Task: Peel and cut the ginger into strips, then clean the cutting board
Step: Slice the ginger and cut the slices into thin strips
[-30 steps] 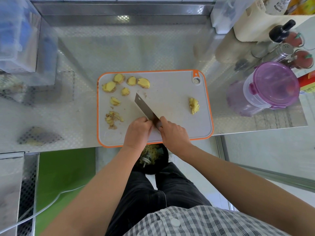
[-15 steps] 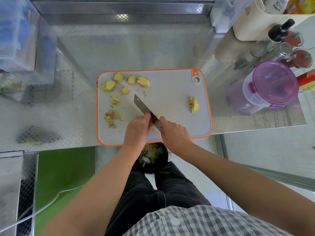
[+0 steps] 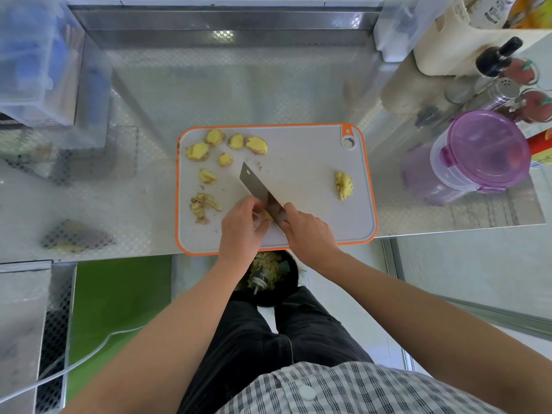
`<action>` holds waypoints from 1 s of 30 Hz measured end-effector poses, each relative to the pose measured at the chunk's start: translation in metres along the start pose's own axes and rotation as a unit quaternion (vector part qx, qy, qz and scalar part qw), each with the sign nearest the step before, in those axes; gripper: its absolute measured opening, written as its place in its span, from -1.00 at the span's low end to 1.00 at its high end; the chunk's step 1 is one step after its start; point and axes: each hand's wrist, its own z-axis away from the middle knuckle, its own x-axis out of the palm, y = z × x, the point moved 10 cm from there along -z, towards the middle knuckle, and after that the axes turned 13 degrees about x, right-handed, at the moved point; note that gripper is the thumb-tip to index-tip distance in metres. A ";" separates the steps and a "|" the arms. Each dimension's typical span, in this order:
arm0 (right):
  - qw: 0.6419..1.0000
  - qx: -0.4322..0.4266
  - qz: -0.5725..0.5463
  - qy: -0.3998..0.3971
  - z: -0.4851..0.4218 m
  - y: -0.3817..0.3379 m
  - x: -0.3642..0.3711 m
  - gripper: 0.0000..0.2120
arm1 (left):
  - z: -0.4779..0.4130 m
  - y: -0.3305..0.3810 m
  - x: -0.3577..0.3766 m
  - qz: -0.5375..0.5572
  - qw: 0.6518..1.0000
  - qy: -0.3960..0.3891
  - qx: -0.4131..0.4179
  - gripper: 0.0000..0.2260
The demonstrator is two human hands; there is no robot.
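Board (image 3: 298, 162): left hand (image 3: 242, 230) further along knife (image 3: 254, 183)

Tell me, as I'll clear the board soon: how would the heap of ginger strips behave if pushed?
The ginger strips look thin and loose, so probably light and apt to scatter. Being cut ginger, some may cling to the cutting board.

The right hand (image 3: 307, 231) wraps and hides the handle of the knife (image 3: 255, 185), the left hand (image 3: 242, 231) covers most of the ginger piece (image 3: 266, 216) it pinches, and the blurred clear boxes (image 3: 35, 61) at far left are cut off by the edge.
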 end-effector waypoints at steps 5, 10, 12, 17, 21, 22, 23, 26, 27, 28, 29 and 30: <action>1.000 -0.009 -0.013 0.022 0.008 0.001 -0.012 -0.92 | 0.017 -0.025 0.007 0.043 0.985 0.009 -0.169 -0.82; 0.999 -0.015 0.011 0.031 0.007 0.000 -0.008 -0.90 | 0.021 -0.037 0.017 0.086 0.959 0.015 -0.269 -0.85; 0.999 -0.014 0.019 0.026 0.006 -0.001 -0.006 -0.89 | 0.023 -0.042 0.021 0.104 0.949 0.014 -0.298 -0.83; 0.999 -0.018 0.035 0.016 0.007 -0.004 -0.005 -0.89 | 0.024 -0.046 0.026 0.137 0.932 0.008 -0.336 -0.87; 0.999 -0.012 0.042 0.007 0.003 -0.007 -0.003 -0.87 | 0.023 -0.046 0.026 0.166 0.919 -0.004 -0.357 -0.81; 0.999 -0.007 0.047 0.006 0.001 -0.008 -0.001 -0.87 | 0.023 -0.046 0.026 0.167 0.917 -0.009 -0.362 -0.79; 0.999 -0.003 0.048 0.006 0.000 -0.009 0.001 -0.86 | 0.022 -0.046 0.025 0.168 0.916 -0.012 -0.364 -0.79; 0.999 -0.001 0.038 0.012 -0.001 -0.007 0.006 -0.89 | 0.022 -0.044 0.024 0.175 0.913 -0.015 -0.369 -0.82; 1.000 0.000 0.027 0.014 -0.001 -0.004 0.005 -0.90 | 0.022 -0.045 0.024 0.174 0.912 -0.014 -0.371 -0.83; 1.000 0.003 0.015 0.017 0.000 -0.001 0.003 -0.89 | 0.022 -0.045 0.023 0.173 0.912 -0.015 -0.371 -0.83; 1.000 0.004 0.004 0.020 0.001 0.001 0.001 -0.87 | 0.023 -0.045 0.023 0.172 0.912 -0.016 -0.372 -0.83; 1.000 0.004 -0.005 0.024 0.002 0.002 -0.002 -0.86 | 0.023 -0.045 0.022 0.175 0.912 -0.013 -0.372 -0.83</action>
